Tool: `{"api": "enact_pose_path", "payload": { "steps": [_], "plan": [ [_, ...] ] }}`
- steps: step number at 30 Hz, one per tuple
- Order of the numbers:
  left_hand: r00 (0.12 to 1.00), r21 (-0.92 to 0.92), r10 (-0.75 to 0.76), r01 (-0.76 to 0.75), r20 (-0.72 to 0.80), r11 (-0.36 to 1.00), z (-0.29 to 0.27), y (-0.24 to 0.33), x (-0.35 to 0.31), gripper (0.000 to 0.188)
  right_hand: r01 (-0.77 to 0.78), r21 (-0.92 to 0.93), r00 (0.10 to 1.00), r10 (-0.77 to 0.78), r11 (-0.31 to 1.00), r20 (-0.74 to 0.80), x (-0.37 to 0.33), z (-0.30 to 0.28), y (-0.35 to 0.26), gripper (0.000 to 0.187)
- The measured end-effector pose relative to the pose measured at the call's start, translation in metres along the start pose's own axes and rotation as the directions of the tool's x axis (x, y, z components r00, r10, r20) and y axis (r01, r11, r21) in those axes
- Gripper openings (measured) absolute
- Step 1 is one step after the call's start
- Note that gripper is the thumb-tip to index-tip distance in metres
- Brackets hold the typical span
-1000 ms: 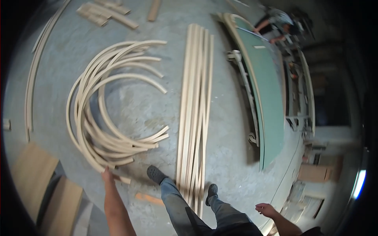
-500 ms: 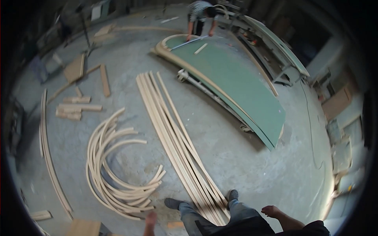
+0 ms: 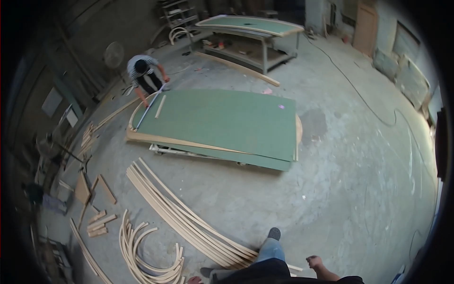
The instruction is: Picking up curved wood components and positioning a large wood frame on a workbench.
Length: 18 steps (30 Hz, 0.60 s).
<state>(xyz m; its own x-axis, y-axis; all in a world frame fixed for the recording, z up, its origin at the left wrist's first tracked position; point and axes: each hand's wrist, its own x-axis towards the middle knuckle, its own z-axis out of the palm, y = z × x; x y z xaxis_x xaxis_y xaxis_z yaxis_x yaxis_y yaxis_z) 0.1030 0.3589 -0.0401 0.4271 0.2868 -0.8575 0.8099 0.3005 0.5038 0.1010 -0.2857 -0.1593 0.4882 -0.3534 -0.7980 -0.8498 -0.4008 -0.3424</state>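
Note:
My right hand hangs at my right side over the floor, fingers loosely bent and nothing in them. Only a bit of my left hand shows at the lower edge, its fingers hidden. Long pale wooden strips lie in a bundle at my feet, running away to the far left. Beside them, left of my left hand, is a pile of curved wooden pieces. Neither hand touches the wood. Ahead stands a low wheeled cart carrying a large green panel with pale wooden edging.
A person in a striped top bends over the panel's left end, holding a long blue bar. Short wood blocks lie at left. A metal workbench with another green panel stands behind. A cable crosses the floor at right.
My view has swung right and up, so the panel now sits ahead and the strips lower left. My feet have shifted. The left hand has mostly dropped out at the bottom.

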Motion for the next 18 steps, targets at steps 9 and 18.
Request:
{"api": "enact_pose_path", "payload": {
  "steps": [9, 18],
  "plan": [
    [0.842, 0.639, 0.452, -0.526, 0.296, 0.561, 0.296, 0.243, -0.006, 0.030, -0.252, 0.580, 0.968, 0.200, 0.775, 0.155, -0.025, -0.110, -0.075, 0.028],
    [0.917, 0.647, 0.162, -0.374, 0.364, 0.664, 0.437, 0.247, 0.046, 0.044, -0.110, 0.709, 0.987, 0.160, 0.697, -0.004, 0.021, -0.256, -0.144, 0.026]
  ]
}}
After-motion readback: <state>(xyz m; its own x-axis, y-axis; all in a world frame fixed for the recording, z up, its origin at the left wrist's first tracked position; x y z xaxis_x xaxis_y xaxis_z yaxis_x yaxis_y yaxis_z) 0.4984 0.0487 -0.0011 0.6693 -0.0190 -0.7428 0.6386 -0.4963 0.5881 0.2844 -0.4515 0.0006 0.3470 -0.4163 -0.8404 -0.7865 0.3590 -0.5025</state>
